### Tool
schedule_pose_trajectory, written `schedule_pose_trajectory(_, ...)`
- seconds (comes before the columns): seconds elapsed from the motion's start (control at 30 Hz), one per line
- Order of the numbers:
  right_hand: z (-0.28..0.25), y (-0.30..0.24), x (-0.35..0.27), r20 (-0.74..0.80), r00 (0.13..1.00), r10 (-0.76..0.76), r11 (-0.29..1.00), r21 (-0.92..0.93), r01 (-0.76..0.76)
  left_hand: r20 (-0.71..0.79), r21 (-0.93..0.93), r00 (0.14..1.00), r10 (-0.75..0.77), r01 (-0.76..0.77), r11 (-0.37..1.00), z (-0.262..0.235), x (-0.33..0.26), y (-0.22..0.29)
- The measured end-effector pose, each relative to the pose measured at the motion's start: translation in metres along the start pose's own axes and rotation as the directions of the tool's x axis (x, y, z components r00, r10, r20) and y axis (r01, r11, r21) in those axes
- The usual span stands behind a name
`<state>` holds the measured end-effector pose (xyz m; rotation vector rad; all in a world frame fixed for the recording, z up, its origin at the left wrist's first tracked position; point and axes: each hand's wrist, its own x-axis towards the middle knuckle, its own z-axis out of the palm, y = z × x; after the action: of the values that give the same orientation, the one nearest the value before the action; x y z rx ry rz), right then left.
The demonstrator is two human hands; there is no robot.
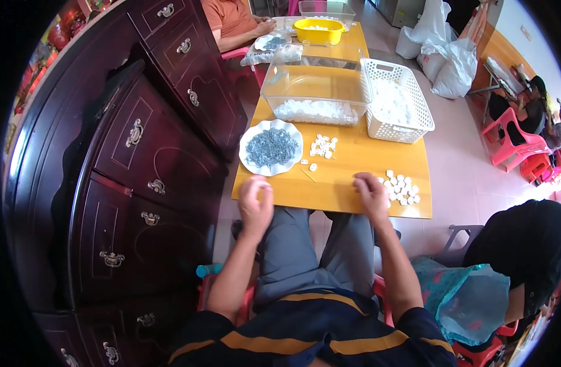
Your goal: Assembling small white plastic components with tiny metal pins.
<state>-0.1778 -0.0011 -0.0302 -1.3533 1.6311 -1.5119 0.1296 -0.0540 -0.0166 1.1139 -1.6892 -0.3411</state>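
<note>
My left hand is at the table's front edge, just below a scalloped white plate. Its fingers are curled in; anything between them is hidden. Heaped on the plate are small dark grey nail-like pieces. Further right, my right hand hovers over the same edge with thumb and fingers drawn together, and I cannot make out anything in them. Close beside it lies a group of small white plastic pieces. Another cluster of small white pieces sits between plate and bin, with a thin yellowish stick nearer me.
Behind these stand a clear plastic bin and a white basket, both holding white pieces. A yellow tub is farther back, near another person's hands. Dark drawers border the left; a seated person is at right.
</note>
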Motion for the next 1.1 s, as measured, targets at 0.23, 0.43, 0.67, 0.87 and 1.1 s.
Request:
schedule_pose_trajectory(0.23, -0.142, 0.045, 0.049, -0.489, 0.855, -0.173, 0.892, -0.446, -0.074, 0.068, -0.212, 0.824, -0.562, 0.562, 0.799, -0.045, 0.026, -0.119)
schedule_pose_trajectory(0.43, -0.211, 0.106, 0.051, -0.403, 0.855, 0.326, 0.908, -0.116, -0.401, 0.259, -0.464, 0.703, -0.663, 0.692, 0.552, -0.025, 0.039, -0.123)
schedule_pose_trajectory(0.67, -0.209, 0.11, 0.05, -0.429, 0.829, 0.358, 0.895, -0.095, -0.436, 0.19, -0.401, 0.763, -0.618, 0.635, 0.66, -0.024, 0.032, -0.105)
schedule_pose_trajectory(0.87, -0.211, 0.103, 0.054, -0.434, 0.833, 0.342, 0.891, -0.132, -0.435, 0.199, -0.342, 0.758, -0.621, 0.647, 0.681, -0.035, 0.021, -0.092)
schedule_pose_trajectory(1.1, -0.226, 0.09, 0.062, -0.412, 0.828, 0.38, 0.871, -0.141, -0.47, 0.208, -0.307, 0.693, -0.69, 0.717, 0.626, -0.045, 0.034, -0.057)
